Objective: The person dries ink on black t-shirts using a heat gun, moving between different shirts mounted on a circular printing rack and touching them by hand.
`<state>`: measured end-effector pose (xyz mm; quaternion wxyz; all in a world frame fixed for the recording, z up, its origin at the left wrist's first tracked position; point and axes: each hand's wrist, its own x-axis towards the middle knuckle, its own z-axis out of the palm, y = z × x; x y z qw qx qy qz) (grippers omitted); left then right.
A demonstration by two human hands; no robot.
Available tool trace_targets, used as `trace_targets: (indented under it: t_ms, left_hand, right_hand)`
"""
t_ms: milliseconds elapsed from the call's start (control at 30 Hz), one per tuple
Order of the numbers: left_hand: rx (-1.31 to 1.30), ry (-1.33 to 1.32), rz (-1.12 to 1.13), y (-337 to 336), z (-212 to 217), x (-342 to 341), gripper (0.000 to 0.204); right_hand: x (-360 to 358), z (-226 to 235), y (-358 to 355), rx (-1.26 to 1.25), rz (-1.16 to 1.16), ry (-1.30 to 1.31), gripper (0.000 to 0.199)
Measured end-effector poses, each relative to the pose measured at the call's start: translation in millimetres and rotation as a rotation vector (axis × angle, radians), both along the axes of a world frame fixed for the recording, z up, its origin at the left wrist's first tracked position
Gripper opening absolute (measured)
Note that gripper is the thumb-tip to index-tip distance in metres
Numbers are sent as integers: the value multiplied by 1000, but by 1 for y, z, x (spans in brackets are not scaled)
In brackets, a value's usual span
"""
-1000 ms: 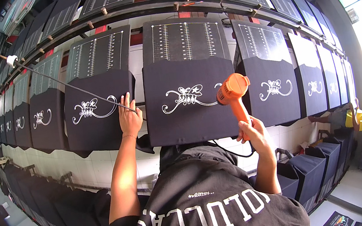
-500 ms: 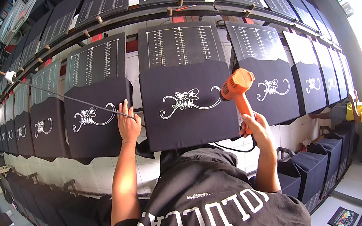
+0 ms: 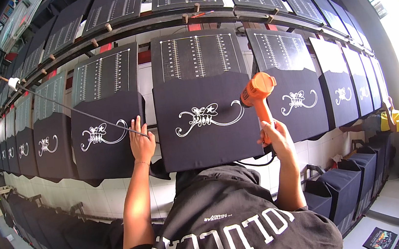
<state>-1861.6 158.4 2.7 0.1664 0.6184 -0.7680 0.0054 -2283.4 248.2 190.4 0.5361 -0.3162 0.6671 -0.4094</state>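
Note:
My right hand (image 3: 279, 137) is wrapped round the handle of an orange heat gun (image 3: 259, 88). Its nozzle points left at the right end of a white line print on a black fabric piece (image 3: 212, 150). This piece lies over a dark board directly in front of me. My left hand (image 3: 142, 146) rests with fingers stretched out at the right edge of the neighbouring black fabric piece (image 3: 102, 160), which bears the same print. A thin dark cable (image 3: 80, 111) runs from the upper left across my left fingers; whether they grip it is hard to see.
Rows of boards with white ruled scales (image 3: 196, 56) stretch left and right. Behind them runs a dark rail (image 3: 148, 23) with wooden pegs. A person in yellow (image 3: 398, 121) is at the far right. More dark-covered boards (image 3: 342, 189) stand behind me, beside a tiled floor.
The heat gun and my right hand have shifted slightly left. My left hand stays by the neighbouring piece, while the whole view has moved a little.

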Motion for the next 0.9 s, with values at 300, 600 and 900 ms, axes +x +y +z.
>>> trace_targets:
  t_ms: [300, 600, 900]
  left_hand:
    - [54, 18, 0, -2, 0, 1, 33]
    - [119, 37, 21, -2, 2, 3, 33]
    - [146, 31, 26, -2, 4, 3, 31]
  right_hand:
    - [6, -2, -15, -29, 1, -58, 28]
    - [22, 9, -23, 16, 23, -28, 27]
    - [30, 16, -17, 81, 52, -72, 28]
